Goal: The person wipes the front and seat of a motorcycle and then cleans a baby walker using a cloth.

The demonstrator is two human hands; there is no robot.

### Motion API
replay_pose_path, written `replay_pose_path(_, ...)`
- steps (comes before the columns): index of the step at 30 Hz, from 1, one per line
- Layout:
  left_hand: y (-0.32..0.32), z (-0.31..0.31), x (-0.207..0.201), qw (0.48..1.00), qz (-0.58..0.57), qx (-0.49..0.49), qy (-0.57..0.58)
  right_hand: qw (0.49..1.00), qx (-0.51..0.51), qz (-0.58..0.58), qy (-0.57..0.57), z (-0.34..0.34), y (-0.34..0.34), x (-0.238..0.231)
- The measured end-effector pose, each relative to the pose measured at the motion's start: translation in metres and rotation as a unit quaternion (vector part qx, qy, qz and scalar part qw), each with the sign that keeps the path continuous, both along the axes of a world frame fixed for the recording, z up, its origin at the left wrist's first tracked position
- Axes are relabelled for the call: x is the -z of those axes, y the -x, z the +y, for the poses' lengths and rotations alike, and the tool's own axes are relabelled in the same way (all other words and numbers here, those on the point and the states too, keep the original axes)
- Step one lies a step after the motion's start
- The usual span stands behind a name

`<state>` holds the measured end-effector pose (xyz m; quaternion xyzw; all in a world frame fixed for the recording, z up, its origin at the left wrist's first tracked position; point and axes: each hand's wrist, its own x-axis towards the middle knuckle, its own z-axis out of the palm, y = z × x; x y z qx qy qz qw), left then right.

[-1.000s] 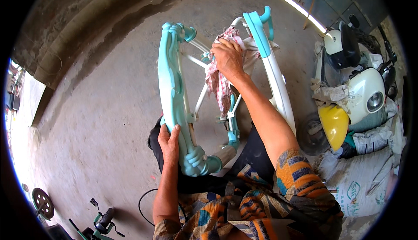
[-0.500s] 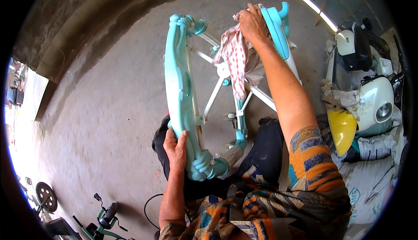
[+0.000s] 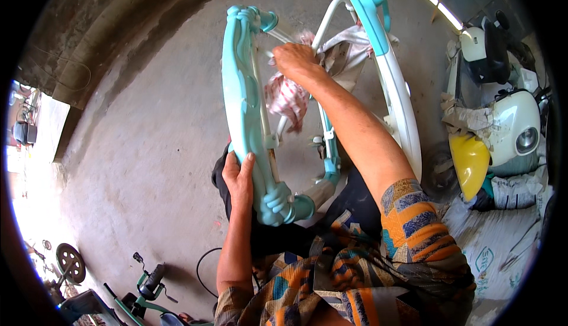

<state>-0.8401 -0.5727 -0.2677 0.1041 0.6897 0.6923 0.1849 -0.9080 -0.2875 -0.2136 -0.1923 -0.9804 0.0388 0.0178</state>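
Note:
A frame of turquoise plastic and white tubes (image 3: 241, 98) stands tilted between my knees. My left hand (image 3: 239, 178) grips the lower part of its long turquoise side piece, thumb on top. My right hand (image 3: 294, 63) is closed on a red-and-white patterned cloth (image 3: 287, 102), which hangs down inside the frame among the white tubes. A white and turquoise curved side piece (image 3: 395, 83) rises beyond my right forearm. Behind my wrist, pale fabric (image 3: 349, 45) is wrapped around the tubes there. The right fingertips are partly hidden.
At the right lie white scooter parts with a round lamp (image 3: 525, 139), a yellow plastic panel (image 3: 469, 163) and white woven sacks (image 3: 500, 237). A small green-framed cycle (image 3: 148, 290) stands at the lower left, near a black wheel (image 3: 71, 262). Grey concrete floor (image 3: 148, 148) surrounds me.
My right hand has moved left and a little down with the cloth, away from the turquoise right piece to the frame's middle. The frame has shifted slightly; my left hand keeps its grip.

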Motion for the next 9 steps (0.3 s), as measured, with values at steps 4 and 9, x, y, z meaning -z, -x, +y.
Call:
replay_pose_path(4, -0.004, -0.001, -0.004, 0.999, -0.032, -0.001, 0.011, 0.996, -0.04, 0.053, -0.056, -0.03, -0.015, 0.009)
replay_pose_path(9, -0.006, -0.001, 0.003, 0.998, -0.052, 0.02, -0.042, 0.974, -0.172, 0.071, -0.132, -0.043, -0.048, 0.029)
